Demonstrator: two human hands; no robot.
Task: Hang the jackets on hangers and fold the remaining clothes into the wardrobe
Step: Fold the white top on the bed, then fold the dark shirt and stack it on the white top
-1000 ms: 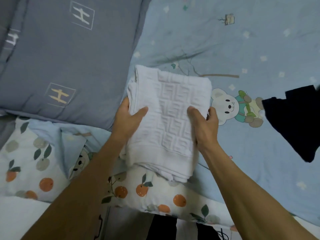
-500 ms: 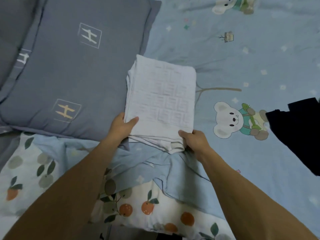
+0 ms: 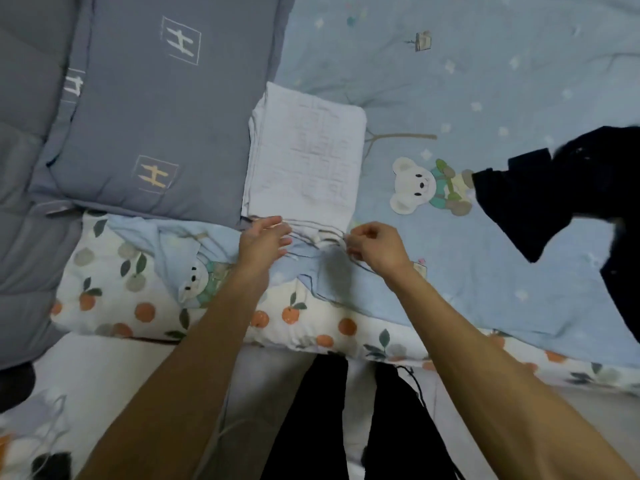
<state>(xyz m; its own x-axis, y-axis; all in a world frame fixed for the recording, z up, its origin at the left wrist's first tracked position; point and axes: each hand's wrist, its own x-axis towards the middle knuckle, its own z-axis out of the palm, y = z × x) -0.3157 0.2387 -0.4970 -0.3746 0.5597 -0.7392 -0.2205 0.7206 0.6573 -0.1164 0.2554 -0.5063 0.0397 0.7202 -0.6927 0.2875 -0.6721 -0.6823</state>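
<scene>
— What's nearest to us, from where you stand?

— The person's legs in black trousers [image 3: 311, 420], right against the bed's edge, and both bare forearms reaching out over a white cover with an orange-fruit print [image 3: 114, 299].

— And the hands?

— The left hand [image 3: 265, 239] lies over the blue sheet [image 3: 485, 278] at the near left corner of the folded white garment [image 3: 304, 161]. Its fingers are stretched forward and only loosely bent, spread a little. They sit at the garment's near edge, but it is blurred there, and I cannot tell if they touch it. The right hand [image 3: 375, 245] is at the near right corner, fingers curled in toward the thumb. It looks like a pinch at the cloth's edge, though I cannot tell for sure that it has hold of anything.

— Where is the garment itself?

— Flat on the blue sheet, folded into a neat rectangle with a woven pattern on top. Its left side touches the grey pillow [image 3: 162, 116] with the H marks. A bear picture [image 3: 419, 185] printed on the sheet lies just to its right.

— Anything farther off?

— A dark garment [image 3: 561, 188] lies crumpled on the sheet at the far right, well apart from the white one.
</scene>
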